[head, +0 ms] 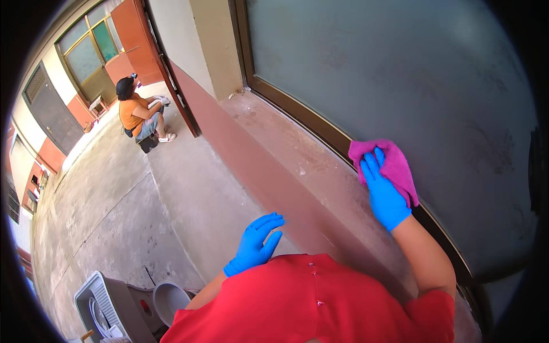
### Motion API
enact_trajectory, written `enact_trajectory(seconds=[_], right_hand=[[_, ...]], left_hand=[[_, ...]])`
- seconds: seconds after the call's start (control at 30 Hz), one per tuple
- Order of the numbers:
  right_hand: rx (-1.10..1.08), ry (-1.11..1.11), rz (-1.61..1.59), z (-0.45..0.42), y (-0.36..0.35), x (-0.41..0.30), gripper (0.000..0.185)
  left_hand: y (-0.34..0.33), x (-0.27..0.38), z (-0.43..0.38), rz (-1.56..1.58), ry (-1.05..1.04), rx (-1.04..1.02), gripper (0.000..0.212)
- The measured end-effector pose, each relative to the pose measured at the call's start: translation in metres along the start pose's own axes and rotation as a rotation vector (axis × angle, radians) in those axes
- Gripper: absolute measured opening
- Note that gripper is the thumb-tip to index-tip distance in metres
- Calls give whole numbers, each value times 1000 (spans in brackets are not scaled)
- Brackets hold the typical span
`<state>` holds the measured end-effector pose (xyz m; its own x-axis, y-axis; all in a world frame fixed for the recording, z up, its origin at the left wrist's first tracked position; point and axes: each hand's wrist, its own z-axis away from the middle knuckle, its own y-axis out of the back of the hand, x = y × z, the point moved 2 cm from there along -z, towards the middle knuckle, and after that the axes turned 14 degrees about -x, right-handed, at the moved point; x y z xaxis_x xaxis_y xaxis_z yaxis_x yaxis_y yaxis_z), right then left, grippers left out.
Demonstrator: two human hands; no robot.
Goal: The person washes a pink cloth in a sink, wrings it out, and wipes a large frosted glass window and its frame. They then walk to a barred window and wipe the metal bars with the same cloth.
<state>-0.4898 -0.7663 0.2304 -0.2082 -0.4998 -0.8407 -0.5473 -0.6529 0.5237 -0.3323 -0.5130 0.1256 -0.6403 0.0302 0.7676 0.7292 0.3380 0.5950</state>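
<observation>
My right hand (388,199), in a blue glove, presses a magenta cloth (399,165) against the brown metal window frame (306,115) and the lower edge of the pane. Folds of the cloth bunch around its fingers. The large frosted window pane (364,73) bears dark smudges. Below the frame runs a stained windowsill (279,137). My left hand (253,244), also gloved in blue, hovers in front of my red shirt (309,296), near the painted wall. Its fingers are slightly curled and apart, with nothing in them.
At lower left stand a grey mop bucket (113,296) and a round grey basin (170,302). Another person (139,109) sits low on the concrete floor (124,201), near an open red door (167,73). A beige pillar (216,47) borders the window.
</observation>
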Motion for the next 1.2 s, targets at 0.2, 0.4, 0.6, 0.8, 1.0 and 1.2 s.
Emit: enact_trajectory(seconds=[0.2,0.4,0.6,0.8,1.0,1.2], right_hand=[[-80,154,-284,-138,-72,-43,12],[-8,291,339,-280,-136,-14,25],[-240,-39,-73,-352,-173,-31,29],[-284,-11,-366,-387,-143,-74,21],[221,606,1566,-425,-28,-258,25],[917,692,1506,-427,-24,-266,40]], left_hand=[[71,-61,28,43,205,125,26],[103,-96,60,120,424,234,26],[121,-132,89,221,585,391,24],[141,-152,67,246,588,375,23],[158,-167,27,158,430,319,24],[153,-179,23,204,471,283,24]])
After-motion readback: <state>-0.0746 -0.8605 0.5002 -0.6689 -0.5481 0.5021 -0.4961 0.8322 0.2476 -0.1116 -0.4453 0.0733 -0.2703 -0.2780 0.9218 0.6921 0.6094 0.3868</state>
